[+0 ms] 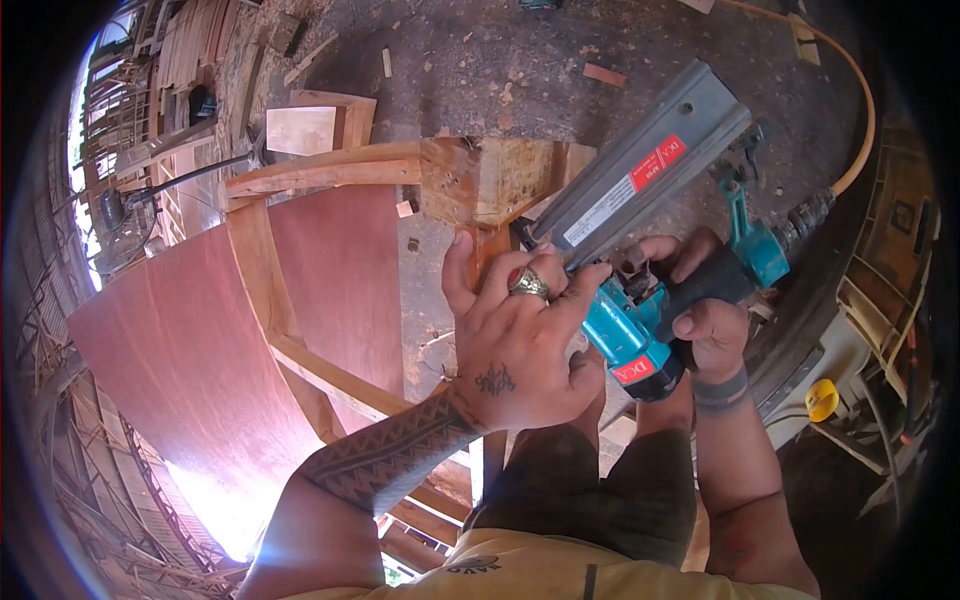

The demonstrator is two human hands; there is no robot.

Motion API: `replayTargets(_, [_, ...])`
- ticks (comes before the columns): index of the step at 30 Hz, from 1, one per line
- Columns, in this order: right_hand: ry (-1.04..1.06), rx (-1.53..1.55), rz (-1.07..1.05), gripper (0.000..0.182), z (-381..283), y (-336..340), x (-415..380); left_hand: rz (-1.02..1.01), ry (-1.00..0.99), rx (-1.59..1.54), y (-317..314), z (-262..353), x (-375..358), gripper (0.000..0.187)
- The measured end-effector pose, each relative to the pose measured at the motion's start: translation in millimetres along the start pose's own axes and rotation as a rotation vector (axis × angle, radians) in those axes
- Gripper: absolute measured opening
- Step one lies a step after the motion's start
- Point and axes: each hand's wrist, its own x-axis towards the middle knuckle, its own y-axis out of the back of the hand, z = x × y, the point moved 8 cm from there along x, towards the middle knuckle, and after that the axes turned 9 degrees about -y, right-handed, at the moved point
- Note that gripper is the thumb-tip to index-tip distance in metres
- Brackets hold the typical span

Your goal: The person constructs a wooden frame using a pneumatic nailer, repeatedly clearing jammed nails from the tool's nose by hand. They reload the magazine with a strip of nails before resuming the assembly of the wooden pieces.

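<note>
My left hand [525,335], with a ring and a tattooed forearm, lies over an upright wooden piece [493,245] at the frame's corner. Its fingers are spread, their tips beside the lower end of the nail gun's magazine. My right hand [715,325] is wrapped round the dark handle of a teal nail gun [620,325]. The long grey magazine [650,160] points up and to the right. Under my left palm, the contact with the wood is hidden. The gun's nose is partly hidden by my fingers.
Reddish plywood panels [190,345] and curved wooden framing [265,280] stand at the left. An orange air hose [868,110] runs from the gun's fitting along the right. Wood scraps [605,75] lie on the floor. A yellow round object [822,400] is at the right.
</note>
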Motion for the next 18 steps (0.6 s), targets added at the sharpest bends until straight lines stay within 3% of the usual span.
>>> replayTargets(18, [-0.101, 0.098, -0.052, 0.035, 8.5, 5.0, -3.8, 0.01, 0.062, -0.021, -2.2, 1.3, 4.9, 0.065])
